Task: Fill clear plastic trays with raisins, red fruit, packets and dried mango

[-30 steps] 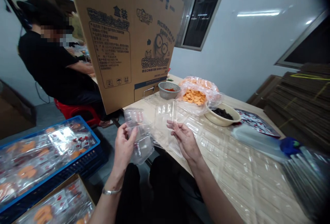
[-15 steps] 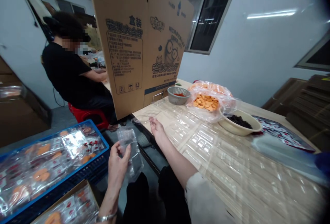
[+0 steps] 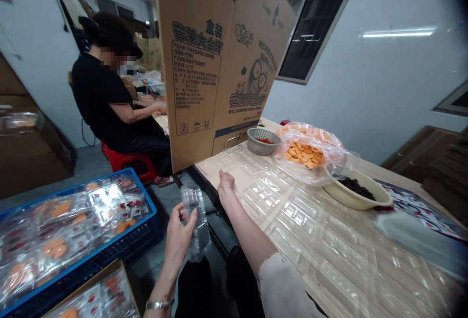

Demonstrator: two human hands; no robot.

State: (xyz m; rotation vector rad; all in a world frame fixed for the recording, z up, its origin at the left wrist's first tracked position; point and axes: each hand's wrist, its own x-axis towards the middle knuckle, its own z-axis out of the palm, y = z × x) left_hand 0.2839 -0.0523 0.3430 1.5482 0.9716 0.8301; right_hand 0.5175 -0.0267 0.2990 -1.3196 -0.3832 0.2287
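My left hand (image 3: 181,232) grips several thin clear plastic trays (image 3: 197,223), held upright over my lap, left of the table edge. At the near left corner of the table, my right hand (image 3: 226,186) has its fingers curled inward beside the tabletop. Whatever it may hold is transparent or hidden, and I cannot make it out. Rows of clear moulded plastic trays (image 3: 298,215) lie flat across the table, just right of that hand.
A tall cardboard box (image 3: 204,74) stands at the table's far left. Along the back are a grey basket (image 3: 263,145) with red pieces, a bag of orange pieces (image 3: 305,154) and a cream bowl (image 3: 340,193). A blue crate (image 3: 146,206) holds packed bags. A co-worker (image 3: 106,89) sits behind.
My right hand has gone from beside the held trays to the table's left corner, its fingers curling. My left hand keeps the trays, drawn back from the table edge. The view has turned left.
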